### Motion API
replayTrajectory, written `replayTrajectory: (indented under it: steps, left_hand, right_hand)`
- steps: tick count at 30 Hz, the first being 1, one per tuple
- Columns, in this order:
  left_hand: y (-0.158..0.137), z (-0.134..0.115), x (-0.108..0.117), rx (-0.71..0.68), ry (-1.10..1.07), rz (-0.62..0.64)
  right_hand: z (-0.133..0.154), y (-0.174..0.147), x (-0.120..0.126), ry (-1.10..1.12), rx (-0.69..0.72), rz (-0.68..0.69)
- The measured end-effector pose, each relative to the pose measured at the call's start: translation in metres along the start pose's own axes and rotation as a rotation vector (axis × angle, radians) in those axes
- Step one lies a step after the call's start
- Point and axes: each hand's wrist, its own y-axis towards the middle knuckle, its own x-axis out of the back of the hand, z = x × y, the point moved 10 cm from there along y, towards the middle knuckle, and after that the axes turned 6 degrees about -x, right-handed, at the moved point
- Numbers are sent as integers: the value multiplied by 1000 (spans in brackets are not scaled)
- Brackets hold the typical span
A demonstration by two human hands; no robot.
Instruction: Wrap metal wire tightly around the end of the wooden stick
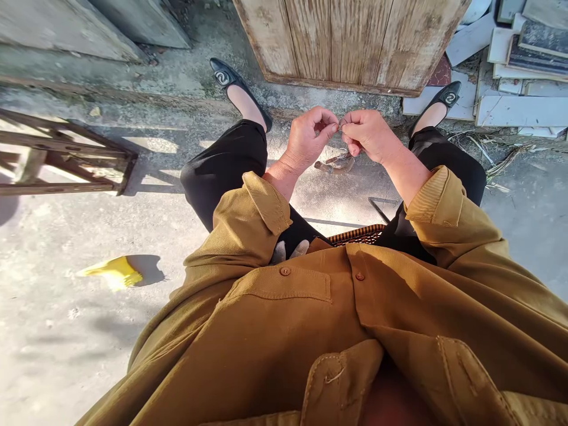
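My left hand (309,137) and my right hand (369,135) are raised between my knees, fingertips almost meeting. Thumb and forefinger are pinched together on each. Whatever lies between them is too small to make out. Just below my fingers there is a curved, brownish piece (341,167) with thin wire around it. Whether it hangs or rests on the ground, I cannot tell. Pale fingertip-like ends, perhaps of a glove (290,251), stick out on my lap by the left sleeve.
A weathered wooden panel (332,44) stands ahead of me. Stacked tiles and boards (519,110) lie at the far right, near dry straw (499,157). To the left is a wooden stool-like frame (66,190); a yellow item (114,272) lies on the concrete.
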Motion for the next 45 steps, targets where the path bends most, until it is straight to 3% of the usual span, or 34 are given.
replayTrajectory:
  steps: [5,10,17,24,30,38,45]
  left_hand:
    - [-3,-6,4,-43,133,-90]
    - [-4,-4,-2,-101,201,-53]
    - [-2,-3,-6,-72,183,8]
    - [-2,10,-17,-70,324,77]
    - [-3,3,-14,-114,359,20]
    - [9,-17,-12,-65,173,79]
    - [17,-14,-25,-81,115,139]
  right_hand:
    - [-3,-4,-6,141,-57,-23]
    - [-11,1,-4,166,-77,-64]
    - [-19,8,-2,170,-64,-75]
    - [-22,9,-3,106,-48,-101]
    - [-26,13,-2,107,-43,-147]
    - [-36,19,0,38,-118,-165]
    - [-36,14,4,58,-189,-128]
